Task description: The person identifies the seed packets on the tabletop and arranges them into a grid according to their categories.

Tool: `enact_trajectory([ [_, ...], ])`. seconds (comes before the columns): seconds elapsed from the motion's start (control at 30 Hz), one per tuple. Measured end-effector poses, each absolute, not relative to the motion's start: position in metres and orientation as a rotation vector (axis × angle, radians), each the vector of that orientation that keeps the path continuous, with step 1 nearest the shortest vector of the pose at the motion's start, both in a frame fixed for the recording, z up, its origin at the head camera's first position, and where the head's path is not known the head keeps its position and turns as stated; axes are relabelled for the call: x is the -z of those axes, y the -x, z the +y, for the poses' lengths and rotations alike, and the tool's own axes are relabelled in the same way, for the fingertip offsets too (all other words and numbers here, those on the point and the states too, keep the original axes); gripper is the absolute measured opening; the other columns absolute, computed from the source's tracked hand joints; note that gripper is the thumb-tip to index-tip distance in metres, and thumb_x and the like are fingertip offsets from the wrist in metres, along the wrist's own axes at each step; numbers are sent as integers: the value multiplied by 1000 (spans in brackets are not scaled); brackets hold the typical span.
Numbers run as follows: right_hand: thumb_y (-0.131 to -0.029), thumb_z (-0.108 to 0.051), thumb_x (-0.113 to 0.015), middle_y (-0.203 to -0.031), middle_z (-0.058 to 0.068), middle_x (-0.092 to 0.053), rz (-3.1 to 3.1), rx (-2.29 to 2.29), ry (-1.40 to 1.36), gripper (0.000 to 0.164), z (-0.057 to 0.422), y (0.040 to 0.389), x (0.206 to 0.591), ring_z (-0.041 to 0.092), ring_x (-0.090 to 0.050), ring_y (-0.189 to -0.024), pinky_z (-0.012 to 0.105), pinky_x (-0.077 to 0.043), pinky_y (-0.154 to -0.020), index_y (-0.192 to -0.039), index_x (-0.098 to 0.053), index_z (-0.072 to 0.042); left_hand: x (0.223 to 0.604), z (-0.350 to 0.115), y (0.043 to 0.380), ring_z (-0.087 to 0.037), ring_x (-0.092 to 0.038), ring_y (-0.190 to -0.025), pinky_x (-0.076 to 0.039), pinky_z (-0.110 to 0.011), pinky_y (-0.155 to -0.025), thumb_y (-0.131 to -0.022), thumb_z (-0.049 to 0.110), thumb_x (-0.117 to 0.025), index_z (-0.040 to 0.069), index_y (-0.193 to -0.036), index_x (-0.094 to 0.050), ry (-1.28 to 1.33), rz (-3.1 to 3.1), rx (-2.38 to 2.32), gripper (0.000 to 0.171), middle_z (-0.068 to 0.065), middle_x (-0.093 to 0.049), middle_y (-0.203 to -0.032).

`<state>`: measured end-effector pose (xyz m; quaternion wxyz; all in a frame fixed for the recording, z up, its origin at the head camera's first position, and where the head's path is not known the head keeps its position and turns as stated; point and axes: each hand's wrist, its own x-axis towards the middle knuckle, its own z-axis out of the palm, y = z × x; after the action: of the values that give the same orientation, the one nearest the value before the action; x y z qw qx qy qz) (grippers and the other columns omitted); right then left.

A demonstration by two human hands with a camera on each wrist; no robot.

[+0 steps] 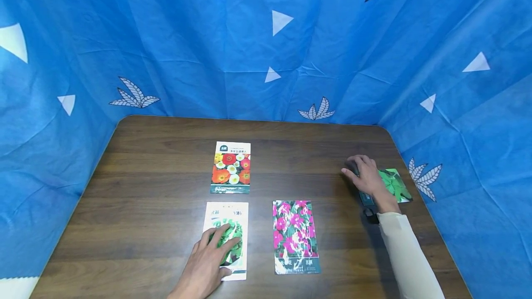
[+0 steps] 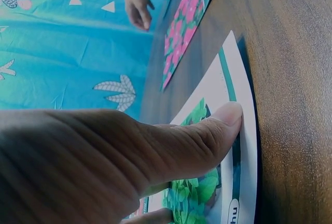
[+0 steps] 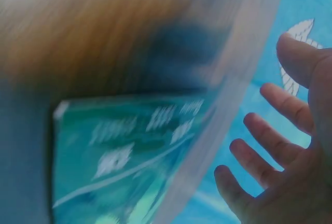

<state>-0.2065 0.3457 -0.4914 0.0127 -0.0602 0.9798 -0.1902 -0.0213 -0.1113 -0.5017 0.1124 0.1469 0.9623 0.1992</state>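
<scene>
My left hand (image 1: 205, 257) rests on a white seed packet (image 1: 240, 266) with green leaves printed on it. The thumb (image 2: 207, 136) presses near the packet's green stripe, and the fingers spread over the picture. To the right, my right hand (image 1: 367, 176) hovers over a green seed packet (image 1: 396, 186) and covers part of it. Its fingers are spread and hold nothing in the right wrist view, where the packet's teal end (image 3: 124, 136) looks blurred. A pink-flower seed packet (image 1: 295, 234) lies between the hands. Behind the left hand's packet lies one with red and white flowers (image 1: 230, 167).
The packets lie on a brown wooden table (image 1: 158, 165). Blue cloth (image 1: 249, 45) with white triangles and leaf prints hangs along its back and sides. The green packet is close to the table's right edge.
</scene>
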Motion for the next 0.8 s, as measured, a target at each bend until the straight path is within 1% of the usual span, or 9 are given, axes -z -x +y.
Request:
enact_trajectory([
  [0.17, -102, -24, -58, -137, 36, -41, 3080, 603, 219, 45, 367, 198, 494, 53, -36, -126, 66, -29, -103, -134, -49, 7, 502, -111, 22, -36, -44, -127, -47, -59, -90, -66, 24, -92, 27, -127, -67, -426, 2819, -591, 67, -9, -49, -146],
  [0.3, -102, -19, -58, -137, 37, -39, 3066, 622, 209, 42, 382, 188, 495, 54, -34, -128, 66, -25, -106, -133, -49, 8, 502, -111, 21, -36, -43, -128, -47, -58, -90, -66, 23, -92, 27, -127, -67, -434, 2825, -603, 66, -9, -49, -146],
  [0.47, -103, -23, -57, -140, 40, -33, 3037, 598, 135, 46, 395, 178, 496, 59, -30, -128, 70, -26, -103, -135, -47, 8, 503, -112, 21, -36, -44, -127, -47, -58, -89, -65, 24, -92, 27, -127, -67, -448, 2837, -600, 67, -9, -49, -146],
  [0.57, -103, -26, -57, -140, 40, -33, 3036, 581, 113, 48, 400, 176, 498, 60, -28, -129, 70, -20, -109, -135, -46, 8, 503, -112, 21, -36, -44, -127, -47, -59, -89, -65, 24, -92, 27, -127, -67, -442, 2836, -595, 66, -9, -49, -146],
  [0.63, -102, -29, -58, -139, 40, -35, 3041, 555, 93, 50, 402, 175, 499, 60, -29, -129, 70, -19, -109, -134, -47, 8, 503, -112, 22, -37, -43, -127, -47, -59, -89, -65, 24, -92, 27, -127, -67, -434, 2831, -593, 66, -9, -49, -146],
  [0.7, -102, -32, -57, -139, 40, -35, 3035, 517, 71, 52, 403, 175, 501, 61, -29, -128, 71, -21, -108, -134, -46, 8, 502, -111, 22, -37, -43, -128, -47, -59, -90, -66, 24, -92, 27, -127, -67, -423, 2819, -591, 66, -9, -49, -146],
  [0.8, -102, -36, -56, -140, 42, -33, 3011, 468, 37, 57, 403, 174, 504, 62, -29, -127, 74, -28, -100, -136, -45, 8, 501, -111, 23, -37, -42, -129, -46, -60, -92, -67, 24, -92, 27, -127, -67, -411, 2801, -592, 66, -9, -48, -147],
])
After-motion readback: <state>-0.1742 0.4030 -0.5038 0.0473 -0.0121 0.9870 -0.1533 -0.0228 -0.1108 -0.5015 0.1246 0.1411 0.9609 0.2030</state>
